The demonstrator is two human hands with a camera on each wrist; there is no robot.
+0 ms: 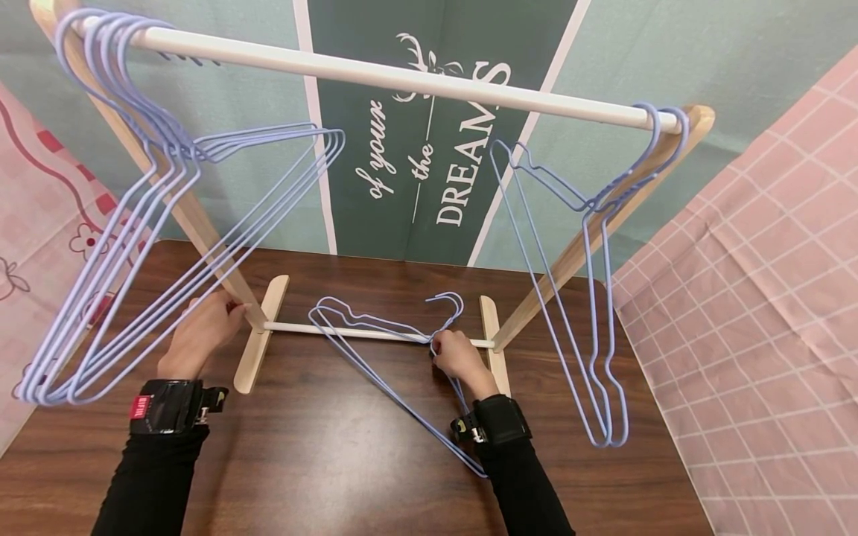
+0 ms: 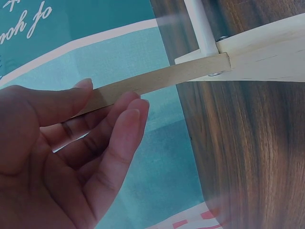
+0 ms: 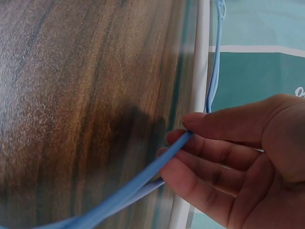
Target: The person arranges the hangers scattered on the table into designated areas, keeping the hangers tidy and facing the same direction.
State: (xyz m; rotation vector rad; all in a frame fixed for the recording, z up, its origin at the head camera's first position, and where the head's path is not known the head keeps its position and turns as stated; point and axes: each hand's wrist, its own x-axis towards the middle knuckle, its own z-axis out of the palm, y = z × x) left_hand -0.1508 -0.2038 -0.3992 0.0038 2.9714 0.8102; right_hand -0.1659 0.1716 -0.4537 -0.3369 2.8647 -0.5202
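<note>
In the head view, my left hand point(image 1: 201, 331) is low at the left wooden post point(image 1: 194, 222) of a garment rack. The left wrist view shows the thumb and fingers on either side of this post point(image 2: 164, 78), holding it. My right hand point(image 1: 462, 357) pinches lavender-blue clothes hangers point(image 3: 143, 177) between thumb and fingers near the neck. Their doubled wires look like two hangers overlapping. They are in front of the rack's lower white bar point(image 1: 348, 332), hooks point(image 1: 458, 301) pointing away from me.
Several matching hangers point(image 1: 181, 167) hang bunched at the left end of the upper white rail point(image 1: 375, 74). Two more hangers point(image 1: 606, 298) hang at its right end. Brown wood-grain table point(image 1: 322, 461) lies below. A lettered green cloth point(image 1: 402, 149) is behind, a pink checked one point(image 1: 757, 313) at right.
</note>
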